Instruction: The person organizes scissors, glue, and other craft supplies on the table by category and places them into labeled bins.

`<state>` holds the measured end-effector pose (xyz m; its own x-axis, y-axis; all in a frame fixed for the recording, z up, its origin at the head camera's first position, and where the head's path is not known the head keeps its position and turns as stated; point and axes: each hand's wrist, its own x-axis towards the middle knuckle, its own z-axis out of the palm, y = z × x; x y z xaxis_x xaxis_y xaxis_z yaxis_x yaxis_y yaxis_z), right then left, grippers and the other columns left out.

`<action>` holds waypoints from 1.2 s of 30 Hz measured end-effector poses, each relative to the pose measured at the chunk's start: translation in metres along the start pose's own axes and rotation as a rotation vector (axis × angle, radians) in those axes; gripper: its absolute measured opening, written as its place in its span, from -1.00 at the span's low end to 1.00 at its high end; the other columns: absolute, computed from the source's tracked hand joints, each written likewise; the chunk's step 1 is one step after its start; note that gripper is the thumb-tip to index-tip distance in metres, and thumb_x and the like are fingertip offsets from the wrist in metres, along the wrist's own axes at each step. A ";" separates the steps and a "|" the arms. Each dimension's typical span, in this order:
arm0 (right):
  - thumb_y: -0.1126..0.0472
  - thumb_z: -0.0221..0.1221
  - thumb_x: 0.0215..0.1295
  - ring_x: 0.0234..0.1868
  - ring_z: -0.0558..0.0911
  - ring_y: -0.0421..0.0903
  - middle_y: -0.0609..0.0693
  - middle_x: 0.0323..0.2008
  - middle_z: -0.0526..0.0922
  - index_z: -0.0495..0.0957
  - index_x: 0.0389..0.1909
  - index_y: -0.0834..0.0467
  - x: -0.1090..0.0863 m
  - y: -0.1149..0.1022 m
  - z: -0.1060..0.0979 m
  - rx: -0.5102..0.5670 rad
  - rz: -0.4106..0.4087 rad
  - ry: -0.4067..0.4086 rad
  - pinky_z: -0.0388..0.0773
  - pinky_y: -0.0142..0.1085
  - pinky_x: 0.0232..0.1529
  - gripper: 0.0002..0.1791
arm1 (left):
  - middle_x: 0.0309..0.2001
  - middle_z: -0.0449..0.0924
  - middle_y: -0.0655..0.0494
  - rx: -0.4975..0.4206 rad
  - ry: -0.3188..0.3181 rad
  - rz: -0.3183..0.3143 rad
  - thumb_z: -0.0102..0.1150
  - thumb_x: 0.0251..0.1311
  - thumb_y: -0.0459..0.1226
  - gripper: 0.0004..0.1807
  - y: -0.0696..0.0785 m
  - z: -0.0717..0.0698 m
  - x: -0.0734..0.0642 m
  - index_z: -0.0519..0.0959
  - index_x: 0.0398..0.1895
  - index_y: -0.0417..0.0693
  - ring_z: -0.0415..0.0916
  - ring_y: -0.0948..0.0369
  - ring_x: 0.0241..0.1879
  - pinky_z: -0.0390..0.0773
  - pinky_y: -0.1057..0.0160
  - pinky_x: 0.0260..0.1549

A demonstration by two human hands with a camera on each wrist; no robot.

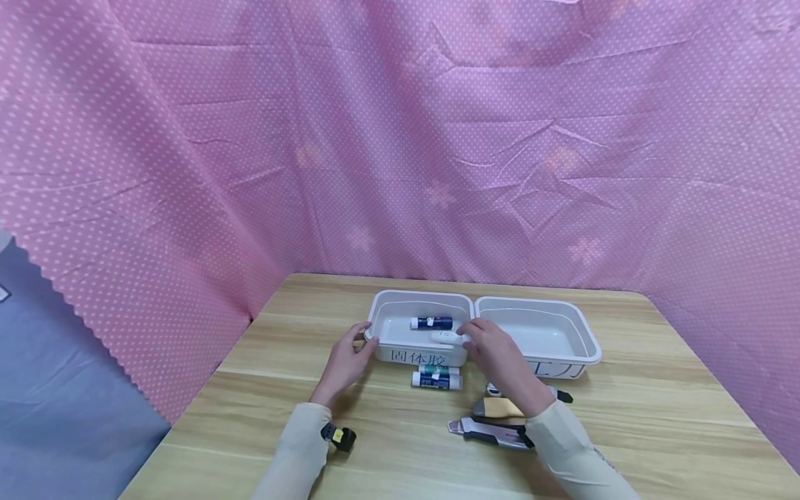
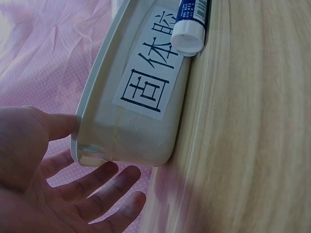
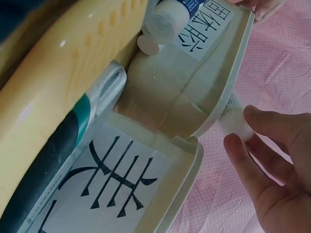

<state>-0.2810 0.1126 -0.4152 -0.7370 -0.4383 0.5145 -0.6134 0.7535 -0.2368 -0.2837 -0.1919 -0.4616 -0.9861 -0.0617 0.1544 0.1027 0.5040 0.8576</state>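
My left hand (image 1: 346, 357) grips the left corner of a white plastic box (image 1: 384, 352) by its rim, with the thumb at the front. This box has a label with large Chinese characters. Over the box's right part, my right hand (image 1: 500, 357) pinches a white glue stick (image 1: 445, 337) by one end; the right wrist view shows thumb and fingertips on its white end (image 3: 234, 121). A dark blue glue stick (image 1: 437, 323) lies inside the same box. In front of it lie a blue glue stick (image 1: 431, 380) and a green one (image 1: 431, 369), both with white caps.
A second labelled white box (image 1: 590, 351) stands against the first on the right. Several utility knives lie before it: a grey and black one (image 1: 494, 432), a yellow one (image 1: 496, 407) and another partly under my right forearm. A pink curtain (image 1: 437, 139) hangs behind the wooden table (image 1: 250, 389).
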 end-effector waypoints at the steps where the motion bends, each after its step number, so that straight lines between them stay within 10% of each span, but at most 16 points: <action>1: 0.41 0.42 0.20 0.01 0.69 -0.01 0.04 -0.05 0.71 0.69 -0.04 0.15 0.000 0.000 0.000 0.001 0.000 0.007 0.72 -0.17 0.02 -0.69 | 0.29 0.50 -0.27 0.001 0.001 0.000 0.12 0.49 -0.09 -0.42 0.000 0.000 0.000 0.35 0.49 -0.03 0.64 -0.07 0.07 0.66 -0.05 0.09; 36: 0.16 0.46 0.22 -0.28 0.72 -0.20 -0.14 -0.21 0.78 0.76 -0.14 -0.01 -0.002 -0.011 0.007 -0.055 -0.020 -0.021 0.71 -0.32 -0.26 -0.80 | 0.28 0.51 -0.26 -0.015 -0.005 0.009 0.12 0.49 -0.10 -0.41 0.001 -0.001 -0.001 0.34 0.49 -0.05 0.64 -0.05 0.07 0.68 -0.01 0.07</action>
<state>-0.2746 0.1017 -0.4195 -0.7308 -0.4633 0.5013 -0.6121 0.7698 -0.1810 -0.2828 -0.1922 -0.4610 -0.9857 -0.0526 0.1601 0.1140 0.4912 0.8636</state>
